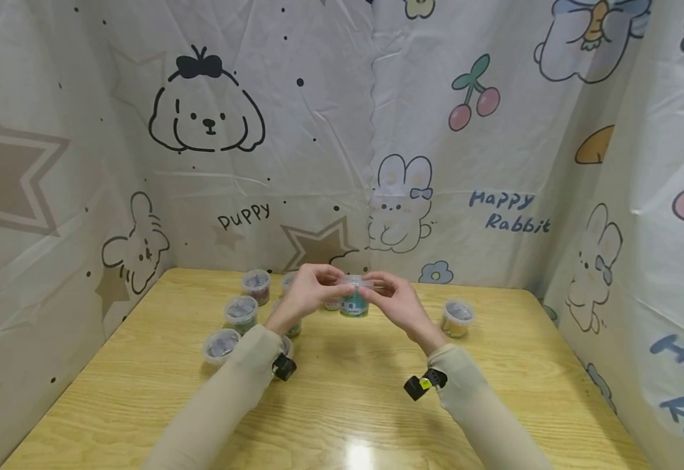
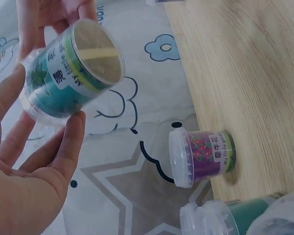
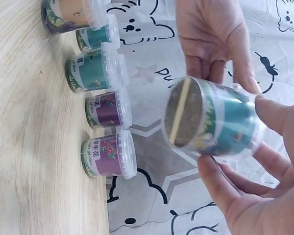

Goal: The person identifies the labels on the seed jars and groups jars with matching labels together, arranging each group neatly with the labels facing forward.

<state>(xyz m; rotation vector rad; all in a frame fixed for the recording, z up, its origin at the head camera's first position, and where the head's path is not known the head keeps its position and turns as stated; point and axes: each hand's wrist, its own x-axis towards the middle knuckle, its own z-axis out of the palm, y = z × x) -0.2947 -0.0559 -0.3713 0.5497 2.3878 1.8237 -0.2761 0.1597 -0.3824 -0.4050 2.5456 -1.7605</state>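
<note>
Both hands hold a clear plastic cup (image 1: pixel 354 305) with a teal printed label up in front of me, over the back part of the table. My left hand (image 1: pixel 311 291) pinches its lidded rim from the left, and my right hand (image 1: pixel 399 304) pinches the same rim from the right. In the right wrist view the underside of the teal cup (image 3: pixel 225 120) shows brown contents and a pale stick lying across the bottom. Close by in the left wrist view stands a purple-labelled lidded cup (image 2: pixel 206 152).
Several more lidded cups stand at the left, among them a front one (image 1: pixel 222 346), a green one (image 1: pixel 241 314) and a dark reddish one (image 1: pixel 256 287). One yellowish cup (image 1: pixel 458 318) stands apart at the right. A printed curtain (image 1: pixel 330 130) encloses the wooden table (image 1: pixel 342 398).
</note>
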